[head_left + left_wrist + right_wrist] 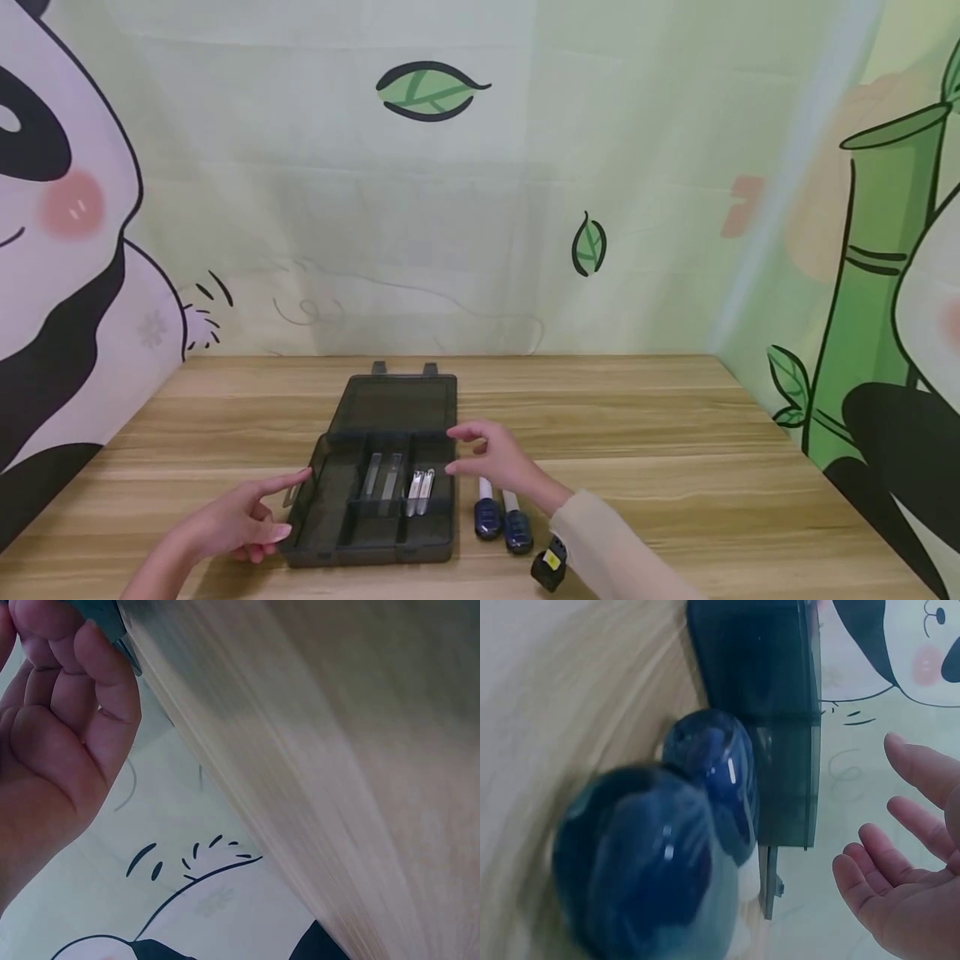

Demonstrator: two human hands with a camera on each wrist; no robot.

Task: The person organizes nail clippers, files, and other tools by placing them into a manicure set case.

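A dark translucent compartment box (375,500) lies open near the table's (675,433) front edge, lid flat behind it toward the back edge. Clear tubes (381,477) and metal clippers (420,492) lie in its middle compartments.

Two bare hands; right forearm in cream sleeve (607,542); black wrist device, yellow mark (550,565); left forearm unsleeved.

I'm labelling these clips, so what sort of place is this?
Probably a small staged recording booth: a wooden table boxed in by cartoon panda and bamboo backdrop walls, with an open compartment box and two markers.
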